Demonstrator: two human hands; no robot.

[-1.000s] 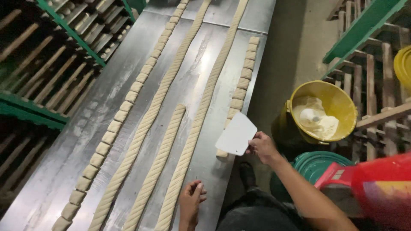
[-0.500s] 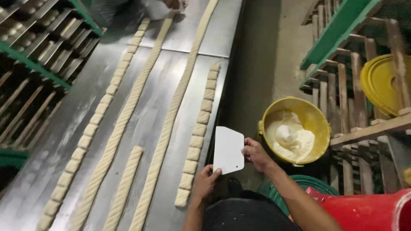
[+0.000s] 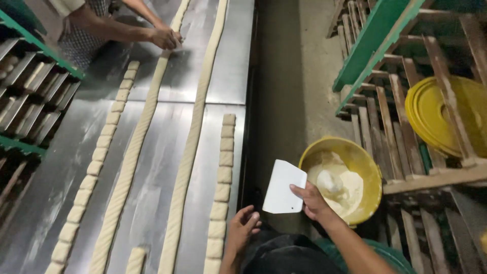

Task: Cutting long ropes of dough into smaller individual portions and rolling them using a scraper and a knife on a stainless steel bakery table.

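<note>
Head view: right hand (image 3: 312, 199) is pinching white scraper (image 3: 284, 186) off the counter (image 3: 152, 167) edge; left hand (image 3: 242, 228), fingers spread, is hovering beside near cut dough row (image 3: 222, 177). Keeping cuts even seems best.

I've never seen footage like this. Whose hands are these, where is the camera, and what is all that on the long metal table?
The camera sits on a person's head and looks down, so the two bare hands at the bottom are that person's own. The right hand holds a white plastic scraper. The left hand is open and empty, beside a row of cut dough pieces on the steel table. Long uncut dough ropes run along the table, with another row of cut pieces further left. At the far end a co-worker's hands press on one rope. On the floor stands a yellow bucket holding something white, perhaps flour or dough.
</note>
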